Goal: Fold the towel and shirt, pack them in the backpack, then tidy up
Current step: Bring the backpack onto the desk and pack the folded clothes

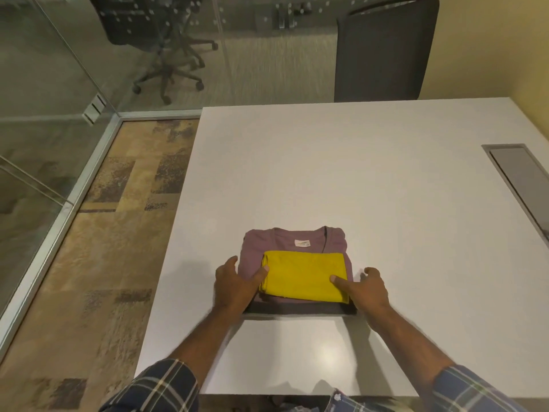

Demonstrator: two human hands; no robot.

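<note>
Your left hand (236, 285) is cupped against the left side of the stack, thumb lying on the yellow towel's left edge and the fingers curled down over the side of the shirt; it grips loosely rather than clamping. Your right hand (367, 288) mirrors it on the other side, thumb pressed onto the towel's near right corner, the other fingers spread and half open just off the stack's right edge, not clearly closed on anything.

The folded yellow towel (306, 276) lies flat on the folded mauve shirt (285, 242), covering its near half, with the shirt's collar and label showing beyond it. The stack sits on the white desk (356, 173) toward the near edge, roughly midway between its left edge and the grey inset panel (523, 179) at the right. Something dark shows under the stack's near edge; whether it is a shadow or part of the shirt is hard to tell.

Folding looks finished, so you seem to be at the pickup for packing. The backpack is not in view; some items show just below the near edge of the desk, too cut off to identify. The next move calls for sliding both sets of fingers under the shirt and lifting the two pieces together, level, so the towel does not slip off and the folds hold.
</note>
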